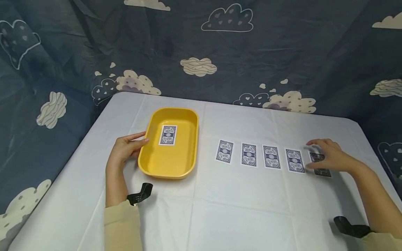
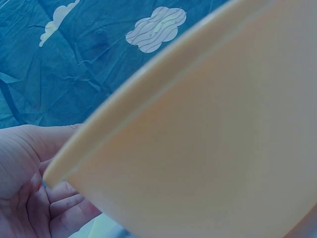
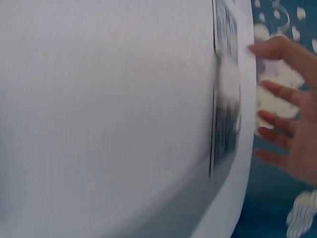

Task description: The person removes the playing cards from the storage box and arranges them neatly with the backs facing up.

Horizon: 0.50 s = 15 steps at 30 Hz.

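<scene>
My left hand (image 1: 123,149) holds the left side of a yellow tray (image 1: 169,162), with the thumb at its rim. In the left wrist view the fingers (image 2: 74,213) reach below the rim of the tray (image 2: 198,134). One playing card (image 1: 168,135) lies back up in the tray. Over on the right, my right hand (image 1: 339,157) is over the rightmost card (image 1: 323,172) of a row, partly hiding it. Its fingers are spread and hold nothing; in the right wrist view the hand (image 3: 297,114) stands beside the cards' blurred edge.
Several more face-down cards, among them one at the row's left end (image 1: 224,151) and one beside my right fingertips (image 1: 295,161), lie spaced on the white tablecloth (image 1: 238,205). A dark cloud-patterned cloth (image 1: 176,42) hangs behind the table.
</scene>
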Each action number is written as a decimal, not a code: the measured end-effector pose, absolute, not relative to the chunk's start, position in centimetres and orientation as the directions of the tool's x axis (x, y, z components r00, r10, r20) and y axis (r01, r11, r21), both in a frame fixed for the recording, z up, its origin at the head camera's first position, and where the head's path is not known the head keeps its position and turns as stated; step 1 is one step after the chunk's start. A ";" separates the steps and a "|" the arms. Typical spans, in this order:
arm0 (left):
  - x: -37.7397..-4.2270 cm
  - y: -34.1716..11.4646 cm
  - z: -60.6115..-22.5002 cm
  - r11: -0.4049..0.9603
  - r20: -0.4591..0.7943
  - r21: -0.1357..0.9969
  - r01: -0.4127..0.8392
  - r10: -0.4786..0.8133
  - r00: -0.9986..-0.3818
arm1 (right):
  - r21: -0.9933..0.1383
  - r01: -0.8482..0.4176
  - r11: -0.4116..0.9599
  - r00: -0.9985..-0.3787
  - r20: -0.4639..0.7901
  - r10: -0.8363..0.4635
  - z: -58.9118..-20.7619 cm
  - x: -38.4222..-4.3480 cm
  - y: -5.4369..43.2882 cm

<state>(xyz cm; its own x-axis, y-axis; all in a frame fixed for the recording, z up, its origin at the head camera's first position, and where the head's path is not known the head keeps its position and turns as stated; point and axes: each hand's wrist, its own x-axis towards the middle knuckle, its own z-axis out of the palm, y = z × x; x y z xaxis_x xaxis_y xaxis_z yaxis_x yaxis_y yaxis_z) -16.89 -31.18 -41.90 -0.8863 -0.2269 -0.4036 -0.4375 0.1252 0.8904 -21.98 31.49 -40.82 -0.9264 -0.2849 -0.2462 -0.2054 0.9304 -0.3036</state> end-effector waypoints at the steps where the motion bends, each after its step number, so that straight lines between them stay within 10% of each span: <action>1: -16.8 -31.2 -41.8 0.125 -0.405 0.890 -0.439 -0.226 -0.886 | -0.309 -0.210 0.927 -0.932 -0.224 -0.286 -40.5 -22.2 30.4; 15: -16.4 -30.9 -40.5 0.171 -0.405 0.879 -0.446 -0.226 -0.886 | -0.289 -0.389 0.874 -0.912 -0.015 -0.411 -36.3 -25.5 11.9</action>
